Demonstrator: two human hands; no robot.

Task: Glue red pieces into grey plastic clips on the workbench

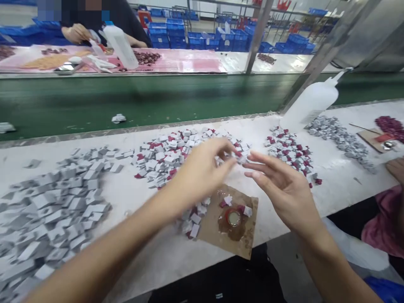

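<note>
My left hand (212,162) is over the middle of the table, thumb and fingers curled together. What it grips, if anything, is blurred. My right hand (282,185) faces it, fingers stretched and a little apart. A small whitish piece (241,160) shows between the fingertips, but I cannot tell which hand bears it. Below lies a brown cardboard square (211,221). On it a round, red-rimmed cap (234,218) sits in a wet, shiny patch, with a few white and dark red pieces beside it. Behind my left hand spreads a pile of grey-white and dark red pieces (167,153).
Grey blocks (63,202) are heaped at left. More grey and red pieces (288,149) lie at right, near a tilted white squeeze bottle (311,103). A green conveyor belt (176,94) runs behind the table. One person works across it; another's hand (396,168) is at right.
</note>
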